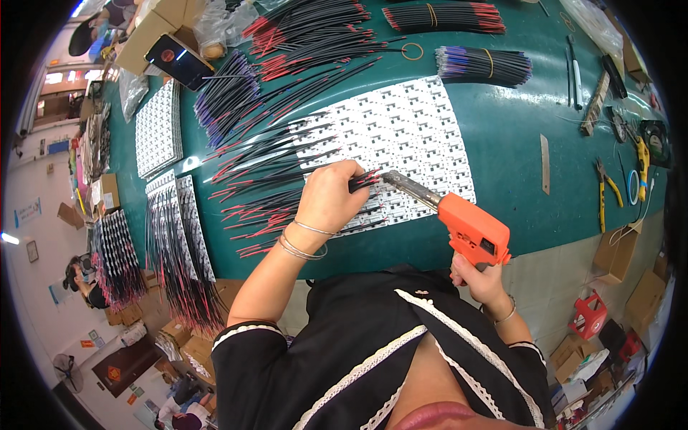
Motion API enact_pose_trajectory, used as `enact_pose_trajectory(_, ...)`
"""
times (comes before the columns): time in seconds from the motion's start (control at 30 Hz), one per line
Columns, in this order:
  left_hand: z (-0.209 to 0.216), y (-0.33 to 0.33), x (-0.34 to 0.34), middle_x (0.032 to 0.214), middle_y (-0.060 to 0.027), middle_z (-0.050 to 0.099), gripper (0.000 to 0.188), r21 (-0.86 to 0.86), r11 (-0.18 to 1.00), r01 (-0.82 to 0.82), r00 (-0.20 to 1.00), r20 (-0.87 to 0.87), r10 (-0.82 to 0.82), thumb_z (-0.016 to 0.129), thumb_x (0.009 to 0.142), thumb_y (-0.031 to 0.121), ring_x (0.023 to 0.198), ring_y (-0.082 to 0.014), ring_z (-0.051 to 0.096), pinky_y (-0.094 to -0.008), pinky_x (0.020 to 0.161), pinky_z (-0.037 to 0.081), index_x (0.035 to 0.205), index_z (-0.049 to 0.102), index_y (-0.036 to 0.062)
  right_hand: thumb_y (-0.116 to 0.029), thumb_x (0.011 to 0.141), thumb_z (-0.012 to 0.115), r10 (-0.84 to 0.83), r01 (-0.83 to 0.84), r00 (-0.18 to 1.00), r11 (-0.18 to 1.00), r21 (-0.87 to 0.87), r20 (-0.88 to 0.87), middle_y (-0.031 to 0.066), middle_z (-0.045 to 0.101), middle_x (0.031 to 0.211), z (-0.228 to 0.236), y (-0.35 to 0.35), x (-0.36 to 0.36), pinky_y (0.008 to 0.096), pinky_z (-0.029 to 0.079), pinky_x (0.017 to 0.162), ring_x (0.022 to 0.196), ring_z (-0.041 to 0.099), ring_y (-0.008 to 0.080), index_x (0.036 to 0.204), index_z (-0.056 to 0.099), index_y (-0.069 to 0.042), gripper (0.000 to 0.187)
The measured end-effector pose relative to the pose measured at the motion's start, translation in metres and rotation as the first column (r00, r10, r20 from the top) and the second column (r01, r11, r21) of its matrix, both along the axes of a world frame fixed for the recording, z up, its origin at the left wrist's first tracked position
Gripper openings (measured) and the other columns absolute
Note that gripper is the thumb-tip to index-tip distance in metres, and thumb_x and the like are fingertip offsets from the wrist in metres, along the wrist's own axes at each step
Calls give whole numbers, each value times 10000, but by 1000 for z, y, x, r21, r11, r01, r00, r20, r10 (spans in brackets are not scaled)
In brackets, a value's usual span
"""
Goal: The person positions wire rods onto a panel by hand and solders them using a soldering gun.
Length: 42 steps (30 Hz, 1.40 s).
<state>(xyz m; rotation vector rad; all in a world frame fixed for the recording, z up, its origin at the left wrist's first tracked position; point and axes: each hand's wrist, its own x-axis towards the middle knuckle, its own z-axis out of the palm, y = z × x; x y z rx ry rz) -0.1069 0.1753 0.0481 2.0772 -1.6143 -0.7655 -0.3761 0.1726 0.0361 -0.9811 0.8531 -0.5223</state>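
My left hand is closed around a small bunch of black wires with red ends, over a white sheet of small circuit boards. My right hand grips an orange soldering gun by its handle. The gun's metal tip points left and comes up close to the wire ends at my left fingers; whether it touches them is too small to tell. Rows of black wires lie across the sheet's left part, their red ends sticking out to the left.
Banded bundles of wires and loose wires lie along the back of the green table. At left are a phone, a stack of board sheets and wired sheets overhanging the edge. Pliers and a metal strip lie at right.
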Motion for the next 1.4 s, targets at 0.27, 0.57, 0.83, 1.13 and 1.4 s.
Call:
enact_pose_trajectory(0.27, -1, -3, 7, 669, -170, 575, 165, 26, 996, 80, 997, 5, -81, 619, 636, 107, 610, -320, 560, -353, 583, 448, 752, 594, -8, -129, 831, 531, 15, -16, 999, 999, -28, -29, 17, 491, 545, -1, 2, -2, 202, 387, 414, 435, 469, 78, 976, 481, 22, 215)
enact_pose_trajectory(0.57, 0, -8, 10, 692, -183, 554, 176, 53, 984, 170, 984, 34, -172, 620, 622, 106, 666, -367, 537, -384, 602, 438, 740, 573, -15, -123, 830, 536, 25, -25, 998, 1000, 3, -59, 17, 486, 544, 4, 0, 2, 203, 374, 398, 425, 462, 77, 936, 467, 7, 181)
enact_pose_trajectory(0.83, 2, -8, 9, 712, -189, 563, 195, 43, 984, 172, 985, 26, -173, 629, 612, 98, 673, -361, 544, -378, 607, 441, 754, 574, -23, -125, 838, 515, -61, 61, 998, 998, -12, -3, 30, 473, 537, -3, 0, -4, 215, 369, 391, 409, 442, 87, 959, 472, 51, 218)
enact_pose_trajectory(1.13, 13, -6, 18, 690, -125, 563, 162, 160, 987, 31, 979, -203, 3, 584, 782, 116, 630, -297, 540, -334, 605, 429, 878, 565, -13, -125, 833, 514, -48, 48, 999, 999, -16, -7, 30, 469, 548, 0, -8, 1, 215, 365, 389, 402, 433, 82, 1002, 462, 76, 267)
enact_pose_trajectory(1.4, 6, -5, 18, 770, -115, 563, 154, -69, 998, -6, 997, -75, 1, 622, 746, 93, 693, -239, 555, -296, 633, 430, 871, 609, 4, -122, 832, 515, -41, 41, 999, 999, -11, 7, 25, 466, 549, 2, -12, 9, 211, 365, 389, 410, 434, 76, 1037, 451, 88, 300)
